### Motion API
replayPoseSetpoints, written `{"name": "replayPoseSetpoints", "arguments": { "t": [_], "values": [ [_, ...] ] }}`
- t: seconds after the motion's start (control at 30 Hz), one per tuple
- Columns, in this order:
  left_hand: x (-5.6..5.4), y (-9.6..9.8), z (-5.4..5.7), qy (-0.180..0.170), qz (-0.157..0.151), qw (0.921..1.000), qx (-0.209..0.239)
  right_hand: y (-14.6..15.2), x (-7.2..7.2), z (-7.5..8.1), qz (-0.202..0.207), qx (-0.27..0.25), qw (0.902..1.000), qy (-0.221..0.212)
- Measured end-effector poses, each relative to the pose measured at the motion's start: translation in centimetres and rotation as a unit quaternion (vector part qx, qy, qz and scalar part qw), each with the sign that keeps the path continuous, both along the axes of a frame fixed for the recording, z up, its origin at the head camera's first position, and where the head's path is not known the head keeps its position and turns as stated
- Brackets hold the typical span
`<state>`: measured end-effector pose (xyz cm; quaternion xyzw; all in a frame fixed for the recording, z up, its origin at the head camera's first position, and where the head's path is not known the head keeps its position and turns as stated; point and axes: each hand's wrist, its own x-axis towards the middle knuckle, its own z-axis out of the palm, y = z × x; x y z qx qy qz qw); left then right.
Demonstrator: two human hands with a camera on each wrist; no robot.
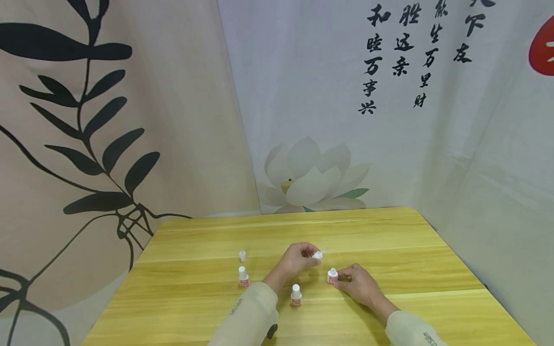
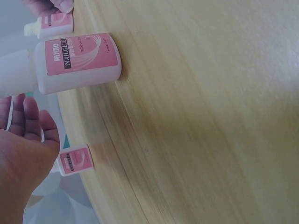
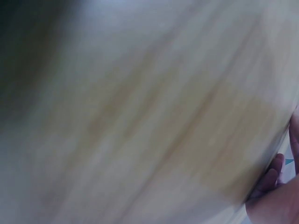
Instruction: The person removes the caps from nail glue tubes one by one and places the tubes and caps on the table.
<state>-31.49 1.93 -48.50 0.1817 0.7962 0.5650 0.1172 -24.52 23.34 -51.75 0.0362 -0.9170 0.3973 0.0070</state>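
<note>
My left hand (image 1: 297, 258) pinches a small white cap (image 1: 318, 255), with a thin pale tip sticking out to the right. Just in front and to the right, my right hand (image 1: 360, 284) grips a nail glue bottle (image 1: 332, 276) by its side. That bottle stands on the table with its white threaded neck bare (image 2: 31, 29). A capped nail glue bottle (image 1: 296, 296) is nearer the person, beside the left forearm. Another capped bottle (image 1: 244, 277) stands farther left. In the right wrist view only part of a hand (image 3: 273, 191) shows at the right edge.
A small clear-white cap (image 1: 242, 255) sits on the wooden table (image 1: 195, 288) behind the left bottle. Partly hidden behind the left hand is a tiny white thing (image 1: 287, 248). A printed cloth (image 1: 195, 120) hangs at the table's back edge.
</note>
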Motion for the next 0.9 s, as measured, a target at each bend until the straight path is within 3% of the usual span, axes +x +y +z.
{"name": "replayPoseSetpoints", "arguments": {
  "t": [0.9],
  "values": [
    [-0.06,-0.13,-0.35,-0.015,0.004,0.9999,-0.004,0.1,-0.13,-0.37,-0.001,-0.012,0.9999,-0.008]
  ]
}}
